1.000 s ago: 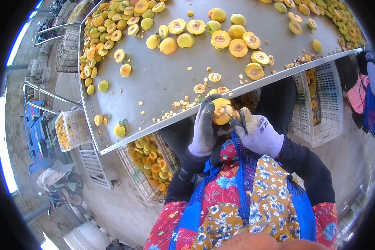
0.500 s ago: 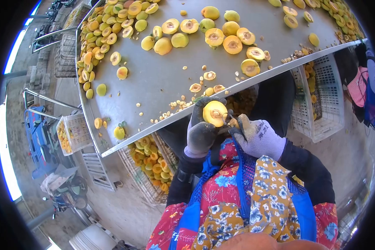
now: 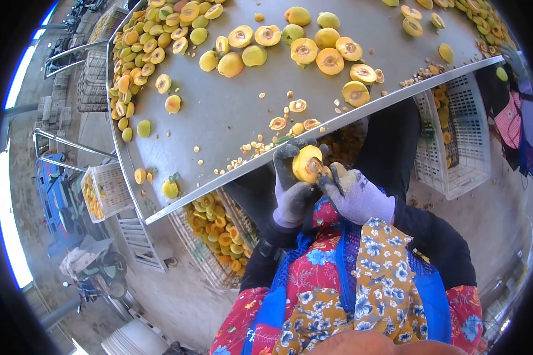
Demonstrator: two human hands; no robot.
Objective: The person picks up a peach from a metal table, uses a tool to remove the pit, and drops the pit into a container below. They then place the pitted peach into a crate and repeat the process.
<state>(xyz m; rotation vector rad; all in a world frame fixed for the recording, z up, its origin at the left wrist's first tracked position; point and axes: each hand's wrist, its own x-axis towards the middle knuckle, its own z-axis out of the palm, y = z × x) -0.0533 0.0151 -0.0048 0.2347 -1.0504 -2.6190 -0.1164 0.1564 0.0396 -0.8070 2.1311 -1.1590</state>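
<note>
My left hand (image 3: 291,195), in a grey-coated glove, is closed around a halved apricot (image 3: 305,164) just off the table's near edge. The cut face is turned toward my right hand. Close against that face, my gloved right hand (image 3: 360,195) has its fingers pinched together. A small brownish piece shows at its fingertips, but I cannot make out what it is. On the metal table (image 3: 219,115), halved and whole apricots (image 3: 241,36) lie beyond my hands. Loose pits (image 3: 256,148) are scattered along the near edge.
A heap of apricots (image 3: 151,44) covers the table's far left. Below the edge stands a crate of apricot halves (image 3: 219,236). Another white crate (image 3: 468,136) is at the right, beside a person's gloved hand (image 3: 515,62). A blue vehicle (image 3: 56,195) stands at the left.
My left hand has tilted the apricot so its cut face turns right. My right hand has moved left and in against it. At far right, a co-worker's hand now shows at the table edge.
</note>
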